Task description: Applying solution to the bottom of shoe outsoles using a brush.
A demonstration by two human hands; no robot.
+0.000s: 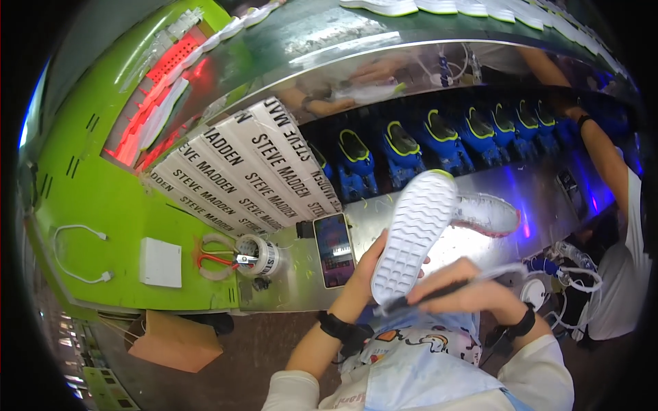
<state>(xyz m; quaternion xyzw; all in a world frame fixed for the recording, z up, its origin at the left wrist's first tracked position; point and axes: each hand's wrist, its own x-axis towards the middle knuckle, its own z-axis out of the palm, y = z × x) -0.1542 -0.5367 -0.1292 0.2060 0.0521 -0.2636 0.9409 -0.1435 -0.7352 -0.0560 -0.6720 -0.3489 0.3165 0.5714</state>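
My left hand (369, 266) grips a white shoe sole (415, 229) near its lower end, thumb and fingers around the edges. The sole stands tilted, its wavy-grooved tread showing and a yellow-green rim at the top. My right hand (458, 289) is closed around a slim dark-handled tool (433, 294), blurred by motion. The tool's grey tip is close to the bottom end of the sole, and I cannot tell whether they touch. Behind the sole, a greyish-white sole-shaped piece with a reddish edge (488, 214) lies on the metal bench (377, 212).
Blue shoe uppers (439, 133) line the bench's back. At left are a printed box (240, 171), phone (333, 250), tape roll (264, 257), scissors (209, 260) and white block (160, 262). White soles (439, 7) run along the top shelf. Another person's arm (606, 151) reaches in from the right.
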